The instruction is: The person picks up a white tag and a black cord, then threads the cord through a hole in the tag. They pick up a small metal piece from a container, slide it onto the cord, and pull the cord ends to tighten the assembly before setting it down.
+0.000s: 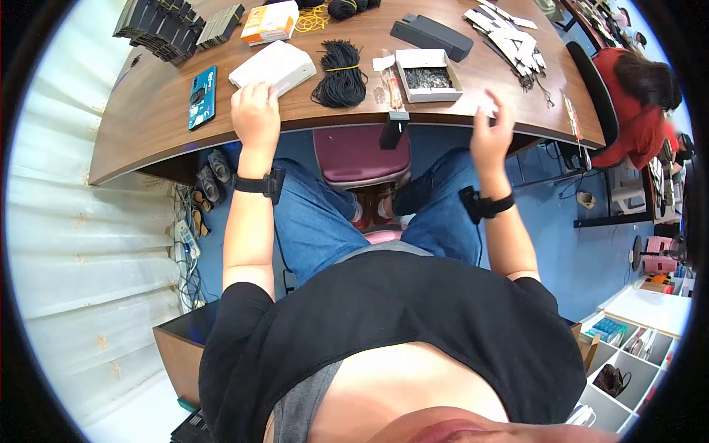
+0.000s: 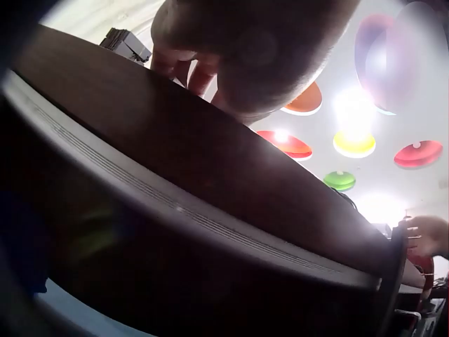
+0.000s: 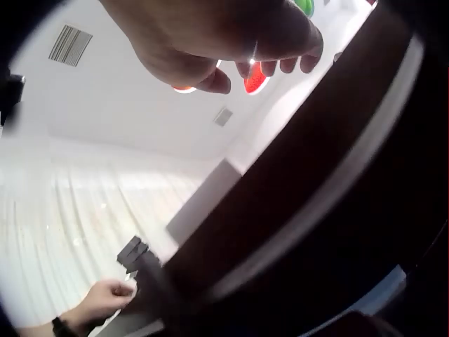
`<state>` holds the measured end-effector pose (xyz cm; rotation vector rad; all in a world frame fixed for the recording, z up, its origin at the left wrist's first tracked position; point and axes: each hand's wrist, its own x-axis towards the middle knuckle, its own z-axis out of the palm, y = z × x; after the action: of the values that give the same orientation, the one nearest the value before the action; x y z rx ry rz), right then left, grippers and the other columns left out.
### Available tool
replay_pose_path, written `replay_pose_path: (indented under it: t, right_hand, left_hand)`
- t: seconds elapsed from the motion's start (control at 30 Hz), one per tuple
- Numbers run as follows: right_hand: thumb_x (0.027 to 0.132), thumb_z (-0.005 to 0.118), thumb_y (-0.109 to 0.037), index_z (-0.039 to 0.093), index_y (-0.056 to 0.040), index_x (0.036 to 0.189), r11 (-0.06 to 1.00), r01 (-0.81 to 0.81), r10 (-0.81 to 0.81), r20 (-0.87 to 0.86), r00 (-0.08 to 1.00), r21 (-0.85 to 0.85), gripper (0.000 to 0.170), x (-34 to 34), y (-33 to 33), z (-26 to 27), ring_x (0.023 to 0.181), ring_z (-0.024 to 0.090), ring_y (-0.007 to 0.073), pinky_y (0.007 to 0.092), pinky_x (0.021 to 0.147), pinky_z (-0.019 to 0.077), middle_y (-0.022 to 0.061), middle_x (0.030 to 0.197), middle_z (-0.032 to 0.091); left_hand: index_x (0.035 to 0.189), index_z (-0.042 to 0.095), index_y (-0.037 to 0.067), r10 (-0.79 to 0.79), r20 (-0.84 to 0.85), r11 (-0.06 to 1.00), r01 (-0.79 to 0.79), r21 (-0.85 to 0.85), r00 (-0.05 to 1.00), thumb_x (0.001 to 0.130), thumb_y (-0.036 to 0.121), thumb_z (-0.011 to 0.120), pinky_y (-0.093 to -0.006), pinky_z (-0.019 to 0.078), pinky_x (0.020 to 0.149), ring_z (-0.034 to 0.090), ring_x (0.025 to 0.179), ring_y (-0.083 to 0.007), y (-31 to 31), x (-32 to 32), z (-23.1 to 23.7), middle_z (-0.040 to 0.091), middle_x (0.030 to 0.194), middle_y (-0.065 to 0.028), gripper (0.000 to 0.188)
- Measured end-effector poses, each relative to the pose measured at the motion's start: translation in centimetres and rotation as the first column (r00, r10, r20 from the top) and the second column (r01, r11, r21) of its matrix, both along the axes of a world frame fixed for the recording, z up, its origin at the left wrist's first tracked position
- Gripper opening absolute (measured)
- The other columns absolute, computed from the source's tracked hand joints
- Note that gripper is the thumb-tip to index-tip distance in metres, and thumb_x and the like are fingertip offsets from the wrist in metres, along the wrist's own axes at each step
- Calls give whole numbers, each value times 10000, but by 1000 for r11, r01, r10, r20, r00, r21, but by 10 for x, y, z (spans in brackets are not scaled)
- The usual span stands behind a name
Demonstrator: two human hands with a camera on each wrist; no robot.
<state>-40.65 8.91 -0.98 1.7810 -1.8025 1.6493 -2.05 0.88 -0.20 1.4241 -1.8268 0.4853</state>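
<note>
Left hand (image 1: 255,117), left of upper centre in the head view: at the near edge of the white box (image 1: 275,65), over the front of the worktop (image 1: 159,136). Shown with loosely bent fingers and with nothing visible in their hold; not possible to tell whether in contact with the box. Seen in shadow at the upper centre of the left wrist view, with fingertips close to the worktop edge.

Right hand (image 1: 492,136), right of upper centre in the head view: near the worktop's front edge, just right of and slightly below the white tray (image 1: 434,96). Shown with parted, slightly bent fingers, holding nothing. Seen also at the upper centre of the right wrist view, against the ceiling.

Between the hands, from left to right: black cord (image 1: 340,77), bundled in a yellow band; dark block (image 1: 394,131), at the worktop's front edge; white tray, with small dark pieces inside.

At upper left: blue phone (image 1: 202,97), lying flat beside the white box; dark stacks (image 1: 159,29); orange-and-white carton (image 1: 269,23), just above the white box. At upper right: black case (image 1: 432,37), above the tray; white strips (image 1: 513,40), loosely heaped.
</note>
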Motion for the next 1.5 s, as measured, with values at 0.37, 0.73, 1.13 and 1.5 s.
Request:
replay_pose_path:
  t: [0.37, 0.73, 1.13, 1.5]
  right_hand:
    - [874, 597, -126, 600, 10, 982, 679, -689, 475, 564, 676, 254, 174, 111, 60, 4, 674, 602, 157, 281, 617, 488, 131, 809, 620]
    - [906, 592, -217, 628, -7, 888, 705, -531, 316, 462, 828, 470, 214, 89, 29, -32, 571, 544, 132, 280, 542, 443, 70, 665, 597]
    - [725, 705, -172, 616, -117, 779, 941, -333, 329, -398, 856, 62, 118, 132, 4, 34, 709, 585, 229, 335, 613, 451, 24, 706, 585]
    - [726, 690, -212, 652, -142, 725, 978, -130, 196, -508, 839, 161, 79, 156, -39, 21, 757, 597, 192, 345, 673, 422, -4, 731, 613]
  left_hand:
    - [776, 671, 14, -484, -704, 588, 789, 177, 519, 758, 44, 691, -282, 466, 723, 573, 786, -163, 82, -67, 17, 591, 810, -50, 40]
    - [873, 652, -3, -325, -602, 505, 672, 541, 729, 802, 164, 667, -298, 475, 664, 611, 740, -195, 82, -125, -43, 638, 805, -104, 183]
    - [892, 651, -8, 22, -929, 449, 826, 340, 370, 892, 109, 577, -222, 463, 599, 551, 642, -80, 68, -84, -28, 611, 727, -17, 139]
    - [916, 633, 17, 192, -964, 296, 926, 236, 184, 919, 153, 553, -228, 473, 615, 566, 636, -91, 83, -73, -22, 615, 731, -18, 158]
